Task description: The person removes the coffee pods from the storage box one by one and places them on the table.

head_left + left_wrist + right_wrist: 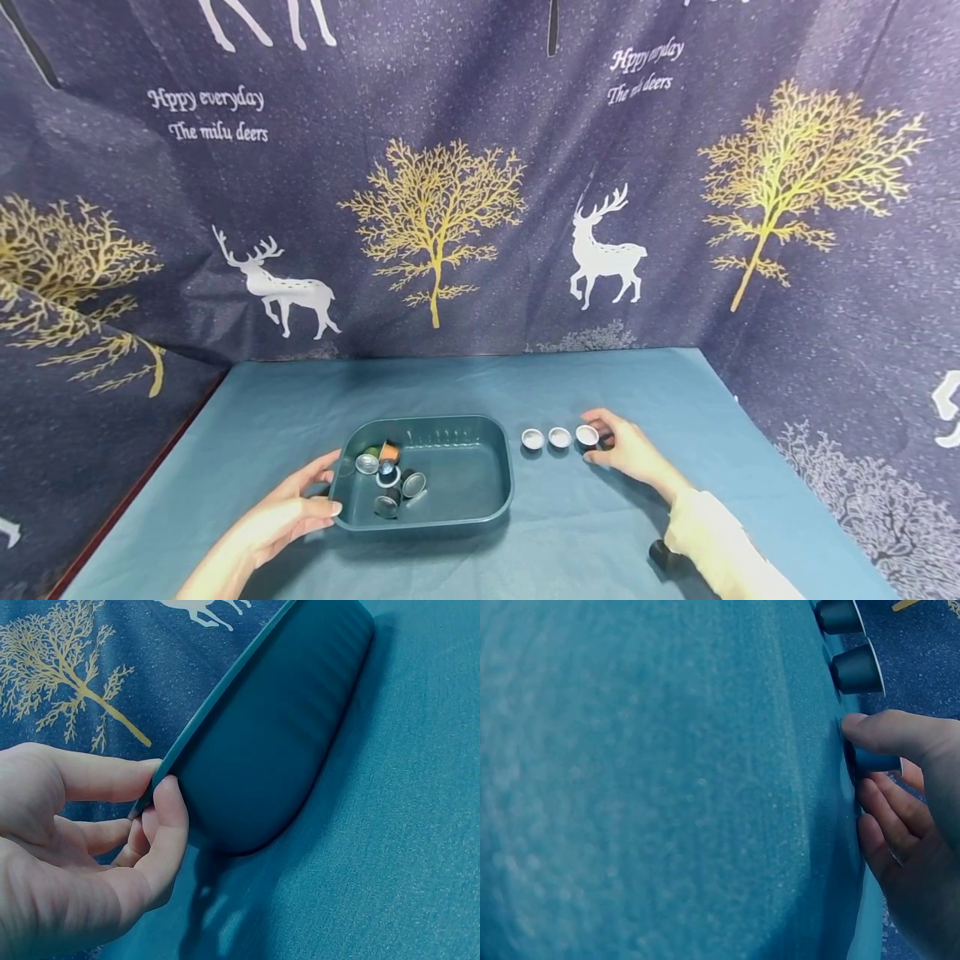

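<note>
Left hand [288,510] pinches the rim of the green tray [480,492] at its nine o'clock edge, thumb on top, fingers [112,778] beneath. Right hand [626,450] has its fingers [889,735] curled round the rightmost capsule [587,434], standing on the bench [600,533] at the tray's two o'clock, beside two more capsules [545,438]. More capsules in the tray [388,479].

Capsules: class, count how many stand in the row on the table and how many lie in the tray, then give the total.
Row capsules: 3
Tray capsules: 5
Total: 8
</note>
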Action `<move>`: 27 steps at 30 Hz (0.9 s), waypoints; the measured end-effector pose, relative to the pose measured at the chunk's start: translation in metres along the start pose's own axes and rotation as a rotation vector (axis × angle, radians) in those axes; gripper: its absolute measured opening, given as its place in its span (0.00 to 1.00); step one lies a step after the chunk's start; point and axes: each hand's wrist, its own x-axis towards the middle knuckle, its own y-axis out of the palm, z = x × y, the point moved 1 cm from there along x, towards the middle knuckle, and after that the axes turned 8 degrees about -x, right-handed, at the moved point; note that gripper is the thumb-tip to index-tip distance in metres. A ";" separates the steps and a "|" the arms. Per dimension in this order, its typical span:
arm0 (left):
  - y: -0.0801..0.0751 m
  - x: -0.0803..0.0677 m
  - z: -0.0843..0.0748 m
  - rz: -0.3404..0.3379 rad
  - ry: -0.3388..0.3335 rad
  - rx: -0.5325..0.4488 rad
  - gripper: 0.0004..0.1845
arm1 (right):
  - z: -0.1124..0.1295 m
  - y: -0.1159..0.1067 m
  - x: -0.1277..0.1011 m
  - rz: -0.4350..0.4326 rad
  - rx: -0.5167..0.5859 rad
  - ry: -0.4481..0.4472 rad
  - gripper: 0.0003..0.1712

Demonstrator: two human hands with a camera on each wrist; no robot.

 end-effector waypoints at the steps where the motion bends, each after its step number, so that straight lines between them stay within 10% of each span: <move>1: 0.000 0.000 0.000 -0.002 0.000 0.000 0.49 | 0.000 0.000 0.000 0.005 -0.002 -0.001 0.35; 27: 0.002 -0.002 0.000 -0.017 0.020 0.005 0.49 | 0.013 -0.004 0.001 0.095 -0.067 0.019 0.41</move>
